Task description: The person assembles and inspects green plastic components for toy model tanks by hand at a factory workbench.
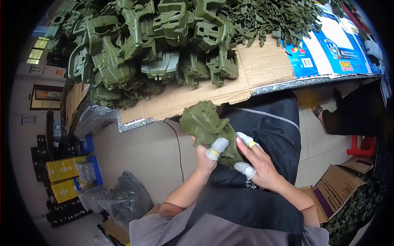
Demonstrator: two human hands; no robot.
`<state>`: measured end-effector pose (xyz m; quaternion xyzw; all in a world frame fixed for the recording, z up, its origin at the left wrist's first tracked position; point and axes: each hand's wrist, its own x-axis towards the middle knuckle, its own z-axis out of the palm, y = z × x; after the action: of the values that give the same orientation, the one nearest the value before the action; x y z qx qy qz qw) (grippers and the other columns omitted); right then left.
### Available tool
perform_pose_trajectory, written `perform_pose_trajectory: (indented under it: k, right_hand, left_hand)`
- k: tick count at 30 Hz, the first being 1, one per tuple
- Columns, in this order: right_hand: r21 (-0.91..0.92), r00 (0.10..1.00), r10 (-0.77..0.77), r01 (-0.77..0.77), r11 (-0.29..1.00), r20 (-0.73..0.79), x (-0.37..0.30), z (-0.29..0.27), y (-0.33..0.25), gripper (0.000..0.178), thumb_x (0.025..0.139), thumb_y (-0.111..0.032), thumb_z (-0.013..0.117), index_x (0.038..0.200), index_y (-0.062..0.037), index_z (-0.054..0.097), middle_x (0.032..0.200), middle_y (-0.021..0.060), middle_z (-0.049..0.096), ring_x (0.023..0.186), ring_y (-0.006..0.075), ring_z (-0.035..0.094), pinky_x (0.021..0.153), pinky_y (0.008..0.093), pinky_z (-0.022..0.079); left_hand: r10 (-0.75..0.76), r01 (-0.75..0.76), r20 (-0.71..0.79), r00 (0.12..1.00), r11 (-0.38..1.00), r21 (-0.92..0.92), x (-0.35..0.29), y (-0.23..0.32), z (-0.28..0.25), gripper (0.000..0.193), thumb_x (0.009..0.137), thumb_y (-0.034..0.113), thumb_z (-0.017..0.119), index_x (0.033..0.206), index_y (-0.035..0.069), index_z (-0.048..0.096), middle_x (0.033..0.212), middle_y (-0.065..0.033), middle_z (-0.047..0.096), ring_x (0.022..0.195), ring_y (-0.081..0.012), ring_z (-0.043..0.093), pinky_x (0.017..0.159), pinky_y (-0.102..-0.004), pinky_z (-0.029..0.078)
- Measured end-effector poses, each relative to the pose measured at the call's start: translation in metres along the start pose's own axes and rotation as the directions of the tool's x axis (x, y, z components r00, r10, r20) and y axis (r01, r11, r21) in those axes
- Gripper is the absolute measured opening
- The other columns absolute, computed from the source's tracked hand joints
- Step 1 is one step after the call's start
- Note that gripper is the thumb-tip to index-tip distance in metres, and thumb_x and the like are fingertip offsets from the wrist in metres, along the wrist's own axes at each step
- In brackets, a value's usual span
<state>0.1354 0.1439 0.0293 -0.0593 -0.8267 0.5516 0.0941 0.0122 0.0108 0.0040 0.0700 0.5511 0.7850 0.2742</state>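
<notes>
Above my lap, over a dark apron, I hold an olive-green moulded plastic part (203, 121) that looks like a toy vehicle body. My left hand (206, 156) is closed on its near left side, a white cover with a yellow band on the thumb pressing its surface. Thumb and fingers of my right hand (260, 166) pinch its right edge; white covers sit on the thumb and a finger. The undersides of both grips are hidden. Beyond it, a heap of similar green body parts (113, 63) rests on the cardboard-covered table (269, 65).
Small green pieces (271, 20) are piled at the back right, by a blue-and-white printed sheet (344, 53). At lower right stands an open carton (336, 190) near a red stool (361, 145). Yellow boxes (63, 180) and a grey plastic bag (129, 194) lie left. A person's foot (318, 111) shows at right.
</notes>
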Motion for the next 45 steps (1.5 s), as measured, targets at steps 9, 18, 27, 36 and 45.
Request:
perform_pose_trajectory:
  k: [9, 18, 27, 36, 45]
  right_hand:
    - [0.793, 0.926, 0.252, -0.371, 0.483, 0.280, 0.002, 0.002, 0.040, 0.067, 0.080, -0.014, 0.065, 0.137, -0.0028, 0.033, 0.136, 0.0077, 0.041, 0.120, 0.0159, 0.044, 0.099, 0.0302, 0.035]
    - [-0.098, 0.918, 0.224, -0.203, 0.974, 0.327, -0.005, -0.032, 0.033, 0.065, 0.071, -0.007, 0.060, 0.131, 0.0007, 0.038, 0.111, 0.0211, 0.055, 0.101, 0.0357, 0.055, 0.088, 0.0397, 0.044]
    - [-0.139, 0.879, 0.262, -0.224, 0.965, 0.399, -0.021, -0.012, 0.052, 0.059, 0.072, 0.001, 0.050, 0.130, 0.0040, 0.040, 0.102, 0.0225, 0.052, 0.098, 0.0359, 0.052, 0.088, 0.0388, 0.042]
    - [-0.070, 0.911, 0.289, -0.281, 0.957, 0.293, -0.025, 0.000, 0.054, 0.054, 0.074, -0.002, 0.054, 0.127, -0.0023, 0.047, 0.108, 0.0213, 0.054, 0.101, 0.0373, 0.054, 0.085, 0.0404, 0.043]
    - [0.017, 0.912, 0.256, -0.276, 0.961, 0.320, -0.031, -0.032, 0.065, 0.058, 0.075, -0.004, 0.058, 0.131, -0.0032, 0.042, 0.114, 0.0200, 0.053, 0.107, 0.0365, 0.050, 0.093, 0.0370, 0.039]
  left_hand:
    - [0.106, -0.076, 0.045, 0.993, 0.896, -0.438, 0.007, 0.001, 0.015, 0.089, 0.071, 0.055, 0.068, 0.135, 0.006, 0.031, 0.127, -0.0084, 0.041, 0.118, -0.0225, 0.043, 0.097, -0.0389, 0.040]
    - [-0.332, -0.744, 0.699, 0.633, -0.012, 0.668, 0.007, 0.045, 0.022, 0.075, 0.071, 0.024, 0.068, 0.137, 0.008, 0.033, 0.121, -0.0164, 0.051, 0.120, -0.0327, 0.044, 0.108, -0.0506, 0.016]
    - [-0.611, -0.402, 0.542, 0.577, 0.365, 0.840, 0.013, 0.012, 0.003, 0.049, 0.070, 0.002, 0.058, 0.116, 0.006, 0.043, 0.099, -0.0168, 0.059, 0.101, -0.0319, 0.054, 0.105, -0.0501, 0.025]
    - [-0.540, -0.462, 0.590, 0.600, 0.368, 0.807, 0.008, 0.009, -0.002, 0.049, 0.068, 0.003, 0.060, 0.114, 0.007, 0.043, 0.093, -0.0177, 0.059, 0.093, -0.0338, 0.054, 0.096, -0.0466, 0.031]
    - [-0.504, 0.131, 0.427, 0.751, 0.747, 0.652, 0.002, 0.027, -0.075, 0.082, 0.075, 0.017, 0.070, 0.142, 0.013, 0.022, 0.142, -0.0135, 0.031, 0.132, -0.0267, 0.029, 0.109, -0.0425, 0.021]
